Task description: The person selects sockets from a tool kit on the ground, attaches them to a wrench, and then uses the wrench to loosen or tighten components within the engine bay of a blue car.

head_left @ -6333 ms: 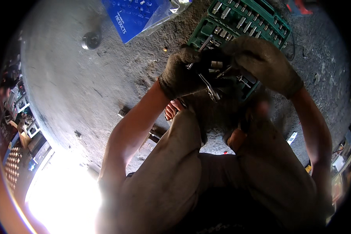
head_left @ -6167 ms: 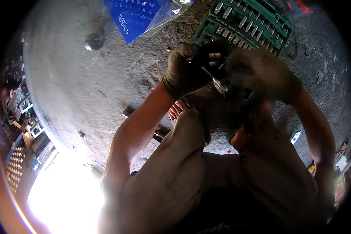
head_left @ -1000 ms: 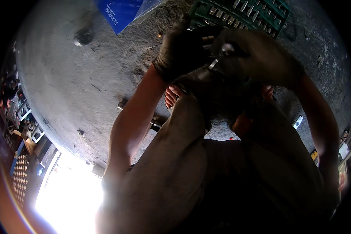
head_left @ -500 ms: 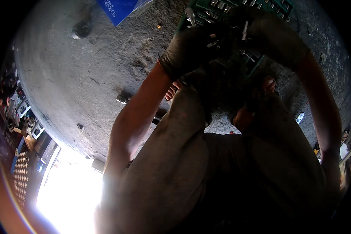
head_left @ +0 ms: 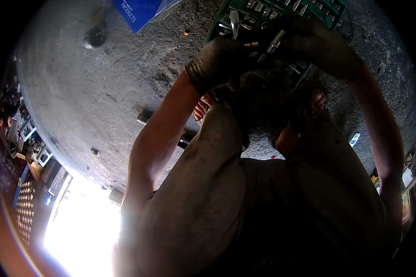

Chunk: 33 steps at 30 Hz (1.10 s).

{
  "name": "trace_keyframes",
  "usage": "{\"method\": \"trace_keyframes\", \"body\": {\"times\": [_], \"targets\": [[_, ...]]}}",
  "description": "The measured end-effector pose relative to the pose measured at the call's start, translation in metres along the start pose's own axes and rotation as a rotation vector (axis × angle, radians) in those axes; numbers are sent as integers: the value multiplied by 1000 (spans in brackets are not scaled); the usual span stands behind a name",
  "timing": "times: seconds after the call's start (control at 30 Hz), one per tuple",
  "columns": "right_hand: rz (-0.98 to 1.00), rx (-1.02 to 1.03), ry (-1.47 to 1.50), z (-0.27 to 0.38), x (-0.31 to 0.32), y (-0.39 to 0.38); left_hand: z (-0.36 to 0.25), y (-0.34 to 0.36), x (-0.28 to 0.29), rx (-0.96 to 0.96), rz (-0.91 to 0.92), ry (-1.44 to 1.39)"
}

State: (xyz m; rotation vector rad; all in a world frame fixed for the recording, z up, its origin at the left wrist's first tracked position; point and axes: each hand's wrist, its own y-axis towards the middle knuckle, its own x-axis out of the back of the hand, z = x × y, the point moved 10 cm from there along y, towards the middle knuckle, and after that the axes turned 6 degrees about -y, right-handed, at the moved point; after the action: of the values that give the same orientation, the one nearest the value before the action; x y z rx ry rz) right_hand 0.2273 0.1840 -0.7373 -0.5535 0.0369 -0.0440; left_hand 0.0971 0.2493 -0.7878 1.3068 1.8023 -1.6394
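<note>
On the concrete floor (head_left: 101, 87) far to the left lies a round metal part (head_left: 93, 38), with a blue packet (head_left: 136, 11) beyond it, both well apart from the hands. The gloved left hand (head_left: 219, 62) is curled shut, though on what I cannot tell. Just to its right, the gloved right hand (head_left: 316, 46) pinches a short metal socket piece (head_left: 270, 46). Its long axis slants up to the right, over the near edge of the green tool case (head_left: 286, 11), so the right hand is nearer to it.

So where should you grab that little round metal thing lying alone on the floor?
Probably by its ribbed sides, coming straight down from above. The small metal cylinder lies on its side on the bare concrete floor, apart from both gloved hands, so nothing blocks fingers pinching across it.
</note>
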Motion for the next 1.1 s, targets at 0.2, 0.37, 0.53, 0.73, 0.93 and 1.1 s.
{"method": "trace_keyframes", "body": {"times": [0.2, 0.37, 0.53, 0.73, 0.93, 1.1], "targets": [[-14, -38, -143, -6, 9, 1, 5, -1, 30, 1, -84, 232], [-49, 356, -614, 2, 16, -11, 3, 5, 29, 35, -129, 337], [-56, 259, -569, 12, -5, -6, 14, -5, 24, 97, -75, 141], [-59, 398, -762, 37, -30, -5, 19, -3, -4, 76, -1, 121], [-157, 533, -969, 33, -38, -9, 31, 4, 8, 26, 78, -44], [-124, 477, -855, 27, -30, 4, 26, -1, 3, 80, 23, -69]]}}
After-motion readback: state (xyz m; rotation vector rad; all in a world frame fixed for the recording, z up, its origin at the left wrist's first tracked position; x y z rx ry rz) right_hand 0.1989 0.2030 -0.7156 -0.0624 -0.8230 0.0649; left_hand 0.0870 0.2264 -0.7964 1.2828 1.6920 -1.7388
